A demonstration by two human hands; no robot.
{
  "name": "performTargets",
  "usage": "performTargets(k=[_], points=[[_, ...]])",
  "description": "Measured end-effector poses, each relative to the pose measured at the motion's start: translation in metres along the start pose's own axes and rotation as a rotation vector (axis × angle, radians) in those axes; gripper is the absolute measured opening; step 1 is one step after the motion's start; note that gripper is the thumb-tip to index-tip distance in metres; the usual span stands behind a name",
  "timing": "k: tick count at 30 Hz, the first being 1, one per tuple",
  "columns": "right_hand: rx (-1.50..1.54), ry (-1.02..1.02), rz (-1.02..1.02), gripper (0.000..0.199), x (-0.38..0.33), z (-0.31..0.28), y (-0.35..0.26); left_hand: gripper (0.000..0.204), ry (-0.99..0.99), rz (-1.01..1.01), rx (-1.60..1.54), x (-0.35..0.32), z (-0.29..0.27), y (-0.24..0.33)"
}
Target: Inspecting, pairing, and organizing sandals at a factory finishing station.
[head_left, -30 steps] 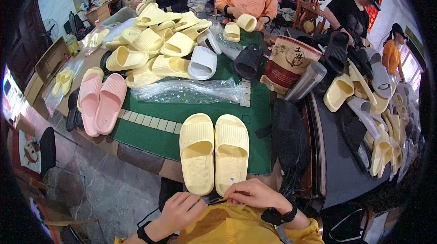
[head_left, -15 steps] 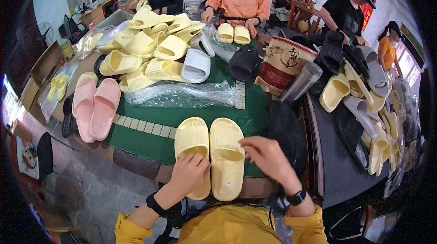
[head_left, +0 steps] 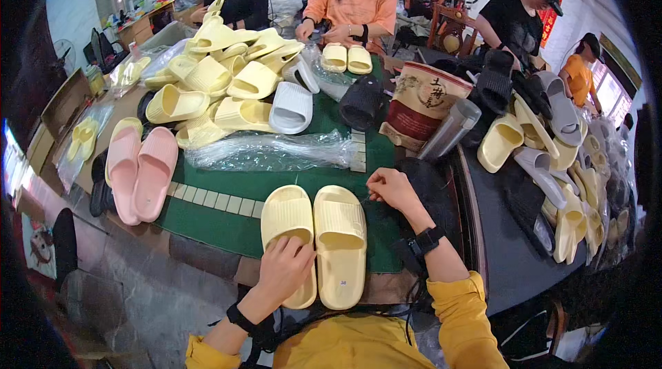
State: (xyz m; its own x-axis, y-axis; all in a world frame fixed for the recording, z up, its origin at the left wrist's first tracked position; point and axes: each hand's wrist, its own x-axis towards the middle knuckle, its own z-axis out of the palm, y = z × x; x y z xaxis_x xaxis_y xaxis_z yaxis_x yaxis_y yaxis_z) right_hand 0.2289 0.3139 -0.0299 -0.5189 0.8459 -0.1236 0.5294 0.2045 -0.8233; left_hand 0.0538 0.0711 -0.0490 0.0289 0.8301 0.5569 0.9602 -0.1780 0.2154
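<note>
- Compared with half a second back, the right hand [head_left: 389, 188] has slid off the yellow slippers [head_left: 316, 243] and out to their right side, while the left hand [head_left: 286, 269] has settled onto the heel end of the left slipper.
- Left hand is curled down over that heel, fingers pressing on it, so it's gripping or at least pinning it. Right hand is loosely closed and seems to pinch something thin and small at its fingertips; can't tell what it is, too tiny.
- The pair lies side by side, touching, at the near edge of the green mat [head_left: 227, 221], heels hanging past it toward the person.
- What could go wrong, I reckon: those heels overhang the table edge, so a careless tug with the left hand could tip one slipper off onto the floor.
- The clear plastic bag [head_left: 272, 153] lies just beyond the toes; pushing the pair forward would crumple it or shove it into the pink slippers [head_left: 140, 172].
- The metal flask [head_left: 449, 129] leans near the right hand, so a wide elbow swing might knock it over.
</note>
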Motion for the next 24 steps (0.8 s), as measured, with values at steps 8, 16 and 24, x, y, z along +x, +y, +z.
performTargets(k=[8, 16, 24], points=[[0.471, -0.056, -0.123, 0.019, 0.014, 0.032, -0.04, 0.034, -0.009, -0.079, -0.043, -0.005, 0.003, -0.003], [0.395, -0.36, 0.037, 0.028, 0.054, 0.08, -0.062, 0.037, -0.194, -0.176, -0.121, -0.006, 0.003, -0.006], [-0.015, 0.063, -0.157, 0.034, 0.06, 0.114, -0.066, 0.034, -0.198, -0.175, -0.146, -0.007, 0.005, -0.006]])
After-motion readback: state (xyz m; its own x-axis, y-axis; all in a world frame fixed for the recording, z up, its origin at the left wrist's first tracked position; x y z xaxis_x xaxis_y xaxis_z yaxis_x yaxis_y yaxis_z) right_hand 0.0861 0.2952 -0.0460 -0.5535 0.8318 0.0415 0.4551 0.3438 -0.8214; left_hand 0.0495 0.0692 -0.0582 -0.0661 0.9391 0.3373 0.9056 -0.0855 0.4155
